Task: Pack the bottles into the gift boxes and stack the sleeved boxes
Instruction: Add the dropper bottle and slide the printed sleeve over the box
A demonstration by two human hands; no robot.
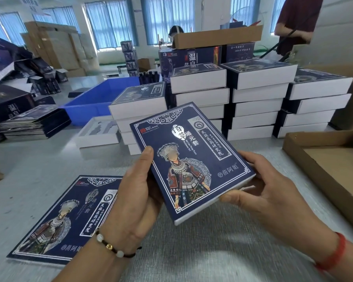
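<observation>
Our fingers (148, 153) curl round the sleeved gift box (192, 159): the left hand (137, 200) grips its left edge with the thumb laid on the printed cover, and the right hand (261, 192) pinches the near right corner, thumb along the box's lower edge, the other fingers wrapped under and round the side. We hold the box clear of the table (49, 159), tilted, cover up.

We judge that this box is already sleeved and that stacking is the step in hand. The next move calls for carrying it forward and setting it square on one of the stacks of sleeved boxes (253, 102) that stand just beyond the held box. The lowest stack (139, 104), beyond the box's far left corner, looks the easiest to reach.

To the near left of the held box a flat printed sleeve (55, 216) lies on the table, partly under our left wrist. Beyond the box's left side sits an open white tray with a moulded insert (98, 131), and behind that a blue plastic bin (98, 98). To the right of the box a shallow cardboard tray (324, 159) runs along the table edge. Bare table lies below and in front of the box, so the path to the stacks looks free.
</observation>
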